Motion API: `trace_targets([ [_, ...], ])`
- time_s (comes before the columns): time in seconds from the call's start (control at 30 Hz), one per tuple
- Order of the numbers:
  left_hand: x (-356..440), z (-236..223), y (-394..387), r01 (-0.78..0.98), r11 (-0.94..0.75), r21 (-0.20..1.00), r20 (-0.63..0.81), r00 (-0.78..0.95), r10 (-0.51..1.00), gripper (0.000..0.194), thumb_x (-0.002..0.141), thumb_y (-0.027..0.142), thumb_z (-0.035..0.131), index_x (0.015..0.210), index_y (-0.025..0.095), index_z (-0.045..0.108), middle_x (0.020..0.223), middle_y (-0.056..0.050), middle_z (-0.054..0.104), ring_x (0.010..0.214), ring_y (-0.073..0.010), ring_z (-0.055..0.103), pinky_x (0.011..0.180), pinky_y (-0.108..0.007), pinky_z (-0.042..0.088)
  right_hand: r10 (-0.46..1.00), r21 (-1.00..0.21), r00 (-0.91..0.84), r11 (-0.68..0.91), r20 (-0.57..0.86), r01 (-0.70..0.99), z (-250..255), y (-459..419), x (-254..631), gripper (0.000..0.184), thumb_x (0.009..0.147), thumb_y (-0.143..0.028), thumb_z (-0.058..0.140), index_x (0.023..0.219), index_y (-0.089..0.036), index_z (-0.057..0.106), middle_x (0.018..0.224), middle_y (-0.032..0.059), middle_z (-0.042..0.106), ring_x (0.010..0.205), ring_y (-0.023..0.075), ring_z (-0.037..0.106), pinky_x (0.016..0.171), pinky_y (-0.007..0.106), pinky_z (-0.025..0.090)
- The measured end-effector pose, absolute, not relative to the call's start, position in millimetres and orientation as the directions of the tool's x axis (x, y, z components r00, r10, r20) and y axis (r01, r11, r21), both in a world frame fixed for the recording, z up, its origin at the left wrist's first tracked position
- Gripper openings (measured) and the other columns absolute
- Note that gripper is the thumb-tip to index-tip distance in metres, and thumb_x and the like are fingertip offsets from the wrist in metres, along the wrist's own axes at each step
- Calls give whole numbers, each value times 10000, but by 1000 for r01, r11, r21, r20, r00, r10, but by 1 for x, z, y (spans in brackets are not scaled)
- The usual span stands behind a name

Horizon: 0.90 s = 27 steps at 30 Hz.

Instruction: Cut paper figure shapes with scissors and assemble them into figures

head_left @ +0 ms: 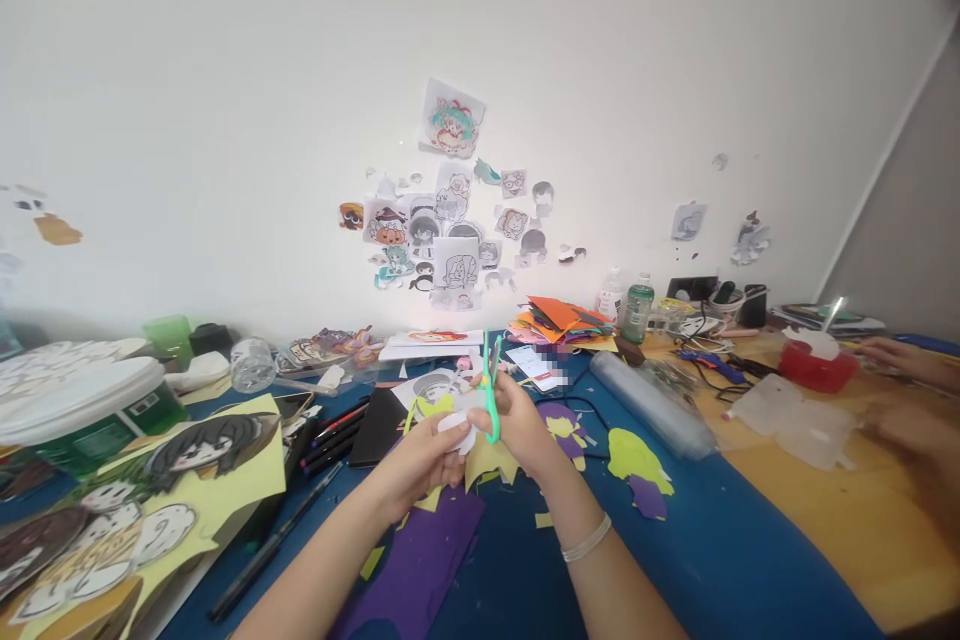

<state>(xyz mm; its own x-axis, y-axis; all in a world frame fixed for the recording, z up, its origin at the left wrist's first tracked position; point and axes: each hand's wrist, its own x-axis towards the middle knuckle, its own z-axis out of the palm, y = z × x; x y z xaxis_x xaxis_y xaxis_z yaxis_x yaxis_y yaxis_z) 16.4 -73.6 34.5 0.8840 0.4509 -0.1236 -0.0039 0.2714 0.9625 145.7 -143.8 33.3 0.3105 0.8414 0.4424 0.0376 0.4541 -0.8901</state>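
Observation:
My left hand (429,450) pinches a small white paper cutout (456,430) between thumb and fingers, above the middle of the table. Close beside it, my right hand (517,415) is closed around a pair of green scissors (491,410). The blades point up and away from me, and the handle loop hangs by the thumb. My right fingertips are near the paper; whether they touch it I cannot tell. Under my hands lie pale yellow paper scraps (491,460) and a large purple paper sheet (420,565).
Left are a green-and-white tub (97,410), paper character cutouts (199,445) and several pens (334,430). Orange paper (562,315), a bottle (638,308) and a plastic roll (652,405) stand or lie at the right. Another person's hand (900,360) is by a red tape dispenser (817,365).

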Motion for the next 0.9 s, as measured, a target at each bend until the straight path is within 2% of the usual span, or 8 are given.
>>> trace_targets([
  [0.17,24,28,-69,0,88,996,-48,840,541,343,675,460,618,773,179,448,537,54,500,423,-63,451,470,-191,366,718,-898,547,397,431,187,33,-141,154,318,651,-259,628,933,-175,510,872,41,607,801,177,575,684,273,455],
  [0.27,24,27,-66,151,-204,967,7,786,618,354,734,533,468,780,182,461,606,-3,558,473,-133,519,497,-262,399,670,-888,599,427,438,171,34,-143,163,298,663,-260,622,925,-169,514,850,42,604,786,173,577,673,269,458],
  [0.33,22,25,-66,295,-515,805,163,725,669,382,757,534,403,803,172,519,742,-71,606,648,-211,578,604,-329,429,613,-877,662,458,430,146,34,-145,170,317,664,-264,630,944,-169,516,856,42,605,798,174,577,686,274,459],
  [0.43,20,15,-70,527,-769,362,354,685,637,461,702,527,493,899,126,607,1043,-181,572,1030,-346,474,850,-444,354,486,-859,796,506,361,81,33,-148,181,359,653,-285,648,967,-171,518,868,41,612,783,168,580,671,269,459],
  [0.5,24,5,-74,621,-758,200,343,680,647,559,657,516,553,1030,103,593,1179,-212,502,1129,-381,384,896,-489,305,402,-849,872,528,280,29,30,-147,188,353,636,-298,659,937,-165,532,845,38,620,740,159,581,642,259,455],
  [0.57,30,-4,-76,635,-757,155,323,691,646,593,642,466,586,1134,138,550,1268,-182,446,1189,-364,322,931,-496,265,378,-833,903,551,203,-43,26,-143,191,343,612,-296,670,901,-160,547,835,37,628,714,154,582,628,257,454],
  [0.77,43,-8,-75,635,-698,332,296,632,716,331,607,308,614,928,242,657,1199,-69,513,1174,-295,351,926,-409,301,552,-745,828,592,98,-307,14,-128,183,357,575,-261,678,902,-165,571,806,20,631,652,133,576,593,243,456],
  [0.9,50,-7,-78,655,-719,232,389,615,686,460,631,474,580,955,153,642,1187,-135,506,1197,-337,311,973,-440,228,660,-706,738,588,137,-395,9,-120,174,334,587,-240,681,897,-167,579,790,15,627,669,136,578,597,240,463],
])
